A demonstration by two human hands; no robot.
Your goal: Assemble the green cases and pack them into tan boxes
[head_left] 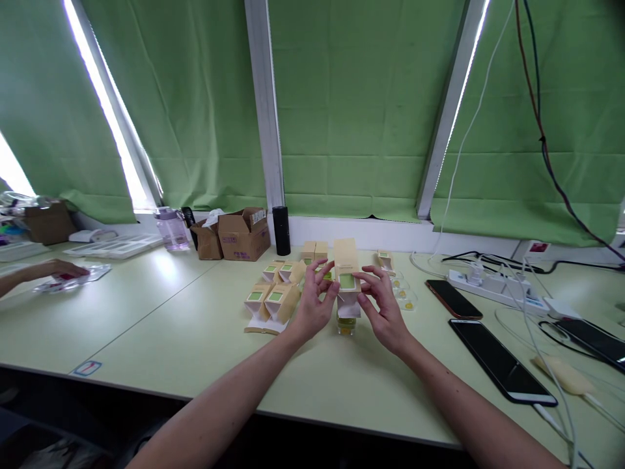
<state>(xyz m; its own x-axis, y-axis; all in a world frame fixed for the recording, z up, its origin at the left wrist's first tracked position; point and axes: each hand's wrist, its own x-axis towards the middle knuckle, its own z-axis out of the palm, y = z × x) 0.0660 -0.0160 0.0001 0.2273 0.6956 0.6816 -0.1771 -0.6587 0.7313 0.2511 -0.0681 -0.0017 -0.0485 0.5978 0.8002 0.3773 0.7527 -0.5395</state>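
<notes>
In front of me an upright kraft paper box with a green-looking window is held between my two hands. My left hand pinches its left side with thumb and fingers, and my right hand grips the right side the same way. The box's white lower flaps hang open. Just under them a small clear container with yellow-green contents stands on the table; its top is hidden by the flaps. Left of my left hand, several similar windowed boxes lie tilted with their flaps open.
A clear plastic tray with yellow pieces and another kraft box lie behind my right hand. Phones, cables and a power strip occupy the right. Cardboard boxes and a black cylinder stand behind. A co-worker's hand rests far left.
</notes>
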